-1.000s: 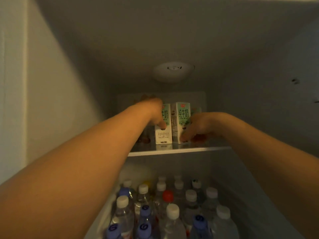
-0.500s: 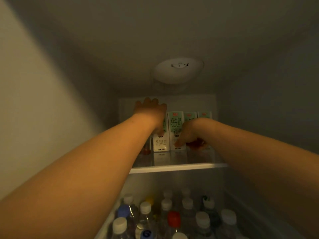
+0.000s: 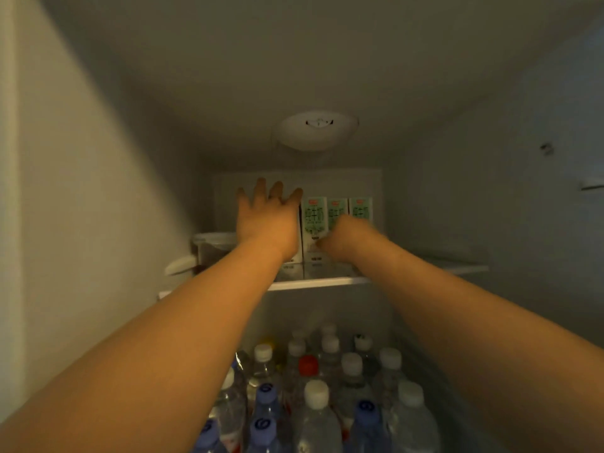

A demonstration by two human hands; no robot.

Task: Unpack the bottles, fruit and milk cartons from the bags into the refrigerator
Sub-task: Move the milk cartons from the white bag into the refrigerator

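White and green milk cartons (image 3: 314, 220) stand in a row at the back of the upper glass shelf (image 3: 320, 283) of the refrigerator. My left hand (image 3: 268, 220) is raised with its fingers spread in front of the leftmost carton and hides most of it. My right hand (image 3: 340, 237) is blurred and low against the fronts of the middle cartons, one fingertip touching a carton's lower face. Its other fingers are hidden. On the shelf below stand several water bottles (image 3: 317, 397) with white, blue and red caps.
A clear plastic container (image 3: 212, 246) sits at the left end of the upper shelf. The round lamp cover (image 3: 315, 129) is on the ceiling above the cartons. The refrigerator walls close in on both sides, and the bottles stand tightly packed.
Both hands have pushed deeper toward the back wall with the cartons. My left hand has lifted off the leftmost carton and spread its fingers. A third carton now shows on the right.
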